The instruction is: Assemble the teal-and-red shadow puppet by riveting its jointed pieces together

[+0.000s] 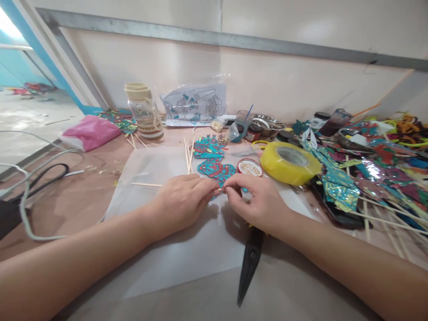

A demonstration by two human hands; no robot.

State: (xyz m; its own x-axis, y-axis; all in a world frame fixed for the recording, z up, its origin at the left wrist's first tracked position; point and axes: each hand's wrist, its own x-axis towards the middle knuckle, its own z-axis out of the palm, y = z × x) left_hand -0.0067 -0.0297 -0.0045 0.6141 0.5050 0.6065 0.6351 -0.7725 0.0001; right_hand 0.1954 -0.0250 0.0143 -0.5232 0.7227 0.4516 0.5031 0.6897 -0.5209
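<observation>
Both hands meet over a translucent sheet [160, 263]. My left hand [182, 198] has its fingers pressed together at the lower edge of a blue and red patterned cut-out [214, 169]. My right hand [252, 196] pinches at the same spot, thumb and forefinger together. Whatever small piece lies between the fingertips is too small to make out. Just beyond the right hand sits a round red-rimmed lid [250, 167] holding small pale and gold beads. Dark-bladed scissors [250, 263] lie below the right wrist, their handles partly hidden.
A yellow tape roll [307, 171] stands right of the lid. Thin wooden sticks [189, 156] lie beyond my left hand. At right, shiny cut-outs [341, 189] pile over a dark phone [334, 209]. A bottle [143, 111] and pink bundle [92, 133] stand back left, near white cables [23, 200].
</observation>
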